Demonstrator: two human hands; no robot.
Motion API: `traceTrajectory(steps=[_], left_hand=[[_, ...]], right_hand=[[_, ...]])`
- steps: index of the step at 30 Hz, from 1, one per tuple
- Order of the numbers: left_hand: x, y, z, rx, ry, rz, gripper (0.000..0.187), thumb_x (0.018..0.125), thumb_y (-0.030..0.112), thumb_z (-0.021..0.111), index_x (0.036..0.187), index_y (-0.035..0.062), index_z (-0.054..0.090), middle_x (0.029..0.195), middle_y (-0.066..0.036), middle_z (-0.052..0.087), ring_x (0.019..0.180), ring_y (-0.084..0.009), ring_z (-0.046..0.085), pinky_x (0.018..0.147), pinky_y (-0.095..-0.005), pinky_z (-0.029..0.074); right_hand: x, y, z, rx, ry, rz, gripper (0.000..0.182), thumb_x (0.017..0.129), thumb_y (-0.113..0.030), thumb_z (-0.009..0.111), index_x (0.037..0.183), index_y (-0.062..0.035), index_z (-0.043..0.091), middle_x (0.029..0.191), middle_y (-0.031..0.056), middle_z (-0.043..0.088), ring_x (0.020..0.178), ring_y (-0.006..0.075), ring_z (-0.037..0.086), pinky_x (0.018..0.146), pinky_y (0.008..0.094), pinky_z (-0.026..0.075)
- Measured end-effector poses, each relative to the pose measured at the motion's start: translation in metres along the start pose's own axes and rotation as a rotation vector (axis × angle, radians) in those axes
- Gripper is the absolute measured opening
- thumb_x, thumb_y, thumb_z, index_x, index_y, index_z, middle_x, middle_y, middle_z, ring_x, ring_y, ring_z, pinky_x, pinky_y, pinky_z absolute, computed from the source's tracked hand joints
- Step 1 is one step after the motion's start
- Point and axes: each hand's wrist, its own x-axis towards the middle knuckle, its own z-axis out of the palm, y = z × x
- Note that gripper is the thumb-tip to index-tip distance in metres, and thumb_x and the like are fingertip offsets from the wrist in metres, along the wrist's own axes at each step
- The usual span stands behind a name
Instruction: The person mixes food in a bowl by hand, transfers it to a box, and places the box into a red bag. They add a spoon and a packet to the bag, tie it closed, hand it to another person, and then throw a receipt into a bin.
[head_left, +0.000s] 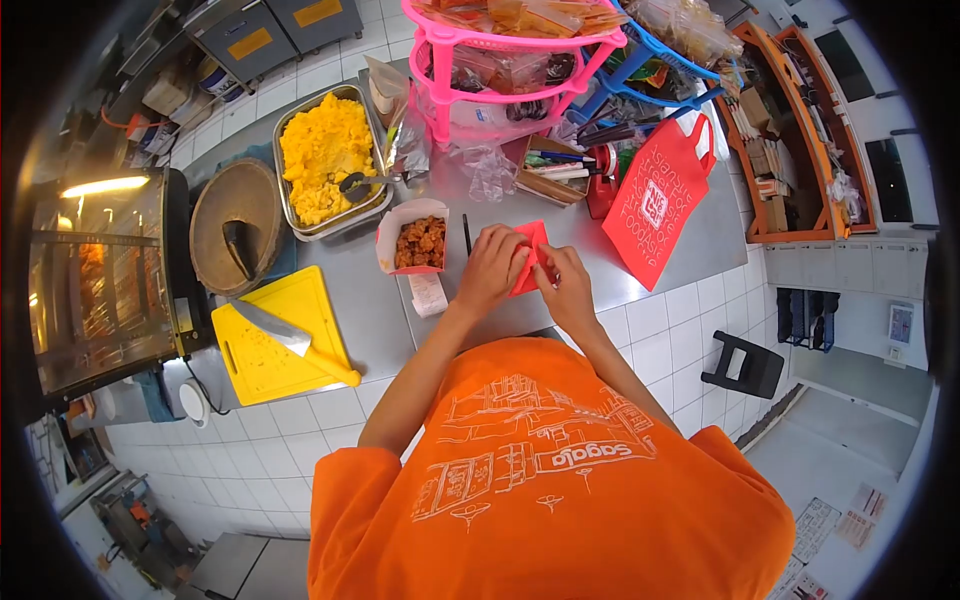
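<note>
My left hand (492, 264) and my right hand (567, 291) meet over the steel counter, fingers closed on a small red paper box (530, 232). Much of this box is hidden by the fingers, so its exact shape cannot be made out. Left of it stands an open paper food box (388, 242) holding browned, chopped fried pieces (421, 243). A white printed receipt (427, 296) lies against that box's near side. Between the food box and my left hand is a thin black stick-like item (466, 234). To the right, a red carry bag (662, 205) with white lettering lies on the counter.
A metal tray (291, 222) of yellow rice with a spoon sits left. Nearer are a round stone mortar (205, 235), a yellow cutting board (240, 365) and a large knife (275, 328). Pink (440, 95) and blue (655, 95) racks stand behind, beside a pen box (548, 185).
</note>
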Motion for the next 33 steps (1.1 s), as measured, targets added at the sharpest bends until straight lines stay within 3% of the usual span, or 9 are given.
traceTrajectory(steps=[3, 9, 12, 18, 33], left_hand=[[-0.001, 0.004, 0.007, -0.015, 0.081, -0.031, 0.013, 0.095, 0.011, 0.059, 0.102, -0.0002, 0.062, 0.105, -0.014, 0.057, 0.106, -0.0354, 0.053, 0.094, -0.0459, 0.045], [-0.003, 0.006, 0.014, -0.037, 0.094, -0.145, 0.012, 0.096, 0.01, 0.058, 0.103, 0.0013, 0.063, 0.104, -0.016, 0.056, 0.104, -0.0363, 0.051, 0.094, -0.0449, 0.043], [-0.004, 0.01, 0.013, -0.043, 0.093, -0.154, 0.012, 0.096, 0.01, 0.059, 0.104, 0.0025, 0.063, 0.105, -0.015, 0.056, 0.106, -0.0359, 0.05, 0.095, -0.0445, 0.042], [-0.004, 0.012, 0.018, -0.022, 0.081, -0.199, 0.013, 0.096, 0.01, 0.06, 0.105, 0.0011, 0.06, 0.107, -0.015, 0.053, 0.11, -0.0368, 0.046, 0.096, -0.0459, 0.041], [-0.005, 0.012, 0.03, 0.043, 0.13, -0.194, 0.014, 0.094, 0.005, 0.059, 0.107, -0.0002, 0.056, 0.107, -0.017, 0.052, 0.11, -0.039, 0.045, 0.095, -0.0477, 0.04]], right_hand=[[0.003, 0.0, 0.002, -0.052, 0.033, -0.058, 0.025, 0.089, -0.009, 0.068, 0.113, -0.0007, 0.067, 0.091, 0.0134, 0.061, 0.086, 0.0288, 0.063, 0.075, 0.0391, 0.051], [0.015, -0.01, -0.016, 0.008, -0.069, 0.076, 0.019, 0.091, -0.013, 0.067, 0.104, -0.0006, 0.072, 0.089, 0.0161, 0.068, 0.078, 0.0296, 0.067, 0.072, 0.0388, 0.052], [0.024, -0.004, -0.02, -0.008, -0.14, 0.098, 0.019, 0.092, -0.015, 0.067, 0.102, 0.0003, 0.072, 0.087, 0.0147, 0.07, 0.075, 0.0261, 0.067, 0.07, 0.0372, 0.053], [0.036, 0.003, -0.026, 0.317, -0.27, 0.496, 0.021, 0.094, -0.017, 0.065, 0.102, 0.0021, 0.07, 0.08, 0.0055, 0.069, 0.07, 0.0122, 0.064, 0.061, 0.0287, 0.05], [0.031, 0.005, -0.026, 0.447, -0.254, 0.441, 0.016, 0.098, -0.015, 0.064, 0.101, 0.0002, 0.068, 0.082, 0.0035, 0.068, 0.074, 0.0103, 0.064, 0.068, 0.0257, 0.051]])
